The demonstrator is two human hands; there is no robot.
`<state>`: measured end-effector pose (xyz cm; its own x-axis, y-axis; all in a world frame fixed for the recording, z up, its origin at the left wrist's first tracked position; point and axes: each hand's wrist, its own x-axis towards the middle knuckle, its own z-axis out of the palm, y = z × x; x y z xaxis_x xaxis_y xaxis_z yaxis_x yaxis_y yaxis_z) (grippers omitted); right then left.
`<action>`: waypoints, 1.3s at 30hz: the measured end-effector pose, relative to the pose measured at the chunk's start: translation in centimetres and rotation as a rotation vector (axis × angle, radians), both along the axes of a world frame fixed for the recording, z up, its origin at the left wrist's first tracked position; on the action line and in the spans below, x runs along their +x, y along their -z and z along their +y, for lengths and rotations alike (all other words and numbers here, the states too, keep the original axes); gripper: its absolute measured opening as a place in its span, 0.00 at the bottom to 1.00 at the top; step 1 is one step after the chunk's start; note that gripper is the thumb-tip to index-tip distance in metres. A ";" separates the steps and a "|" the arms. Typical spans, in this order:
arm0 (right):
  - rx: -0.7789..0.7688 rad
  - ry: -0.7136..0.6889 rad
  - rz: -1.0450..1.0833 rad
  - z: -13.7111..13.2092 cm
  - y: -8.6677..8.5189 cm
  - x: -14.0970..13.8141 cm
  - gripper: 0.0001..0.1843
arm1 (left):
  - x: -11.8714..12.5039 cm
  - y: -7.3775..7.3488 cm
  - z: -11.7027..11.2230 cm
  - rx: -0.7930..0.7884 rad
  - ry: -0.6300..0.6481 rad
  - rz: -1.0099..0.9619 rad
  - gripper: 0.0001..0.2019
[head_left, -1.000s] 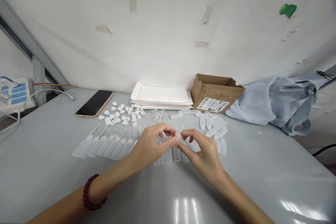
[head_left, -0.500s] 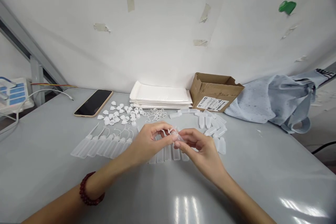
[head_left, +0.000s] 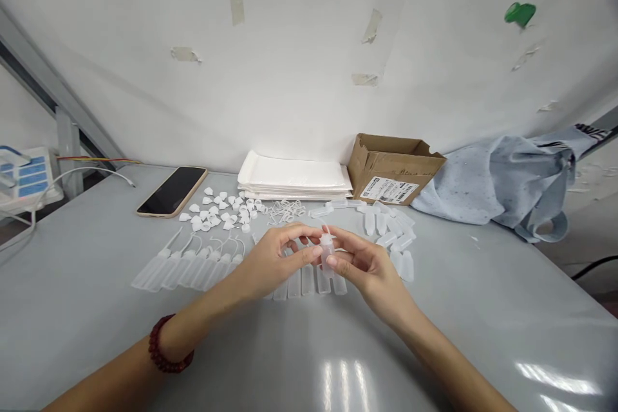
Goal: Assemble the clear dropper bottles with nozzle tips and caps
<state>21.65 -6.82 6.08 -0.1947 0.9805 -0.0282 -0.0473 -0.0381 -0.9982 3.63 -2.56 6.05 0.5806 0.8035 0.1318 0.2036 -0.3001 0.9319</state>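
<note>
We hold a small clear vial upright between our two hands, just above the bench. Our right hand closes on its body from the right, thumb and fingers pinching it. Our left hand pinches at its top from the left, fingertips meeting the right hand's there; a thin white stem rises from the vial's top. So both grips are closed on the same vial, which sits between them at the fingertips.

Under the hands a short row of vials lies side by side on the bench. To the left lies a longer row of vials with stems. Behind that, white caps lie scattered, and a phone lies beyond them. To the right, more vials lie loose. Along the wall sit a stack of white pads, a box and a blue cloth. A red bead bracelet circles our left wrist.
</note>
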 end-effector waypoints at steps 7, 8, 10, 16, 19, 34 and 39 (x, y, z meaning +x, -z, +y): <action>-0.002 0.070 0.018 0.2 -0.3 0.4 0.16 | 0.6 1.1 -1.1 0.541 -0.078 0.139 0.22; -0.013 0.076 0.017 0.2 -0.4 0.3 0.16 | 0.7 1.2 -1.1 0.564 -0.075 0.156 0.23; -0.038 0.076 0.010 0.1 -0.4 0.2 0.17 | 0.8 1.3 -1.0 0.585 -0.081 0.182 0.24; -0.077 0.055 -0.093 0.3 -0.7 0.7 0.18 | 1.7 0.7 -0.8 0.619 -0.077 0.208 0.22; -0.025 -0.037 -0.288 0.6 -1.3 2.1 0.12 | 2.4 0.7 -0.8 0.635 -0.050 0.238 0.21; -0.068 -0.113 -0.798 1.6 0.1 5.7 0.09 | 5.8 2.2 -0.1 0.590 0.097 0.593 0.20; -0.097 -0.106 -0.771 1.6 0.5 5.2 0.08 | 5.8 2.5 -0.2 0.599 0.079 0.627 0.19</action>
<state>26.83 -5.27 5.54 -0.1777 0.9440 -0.2781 0.6664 -0.0925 -0.7398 9.40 -2.71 3.58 0.7389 0.6553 0.1569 0.5841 -0.7391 0.3356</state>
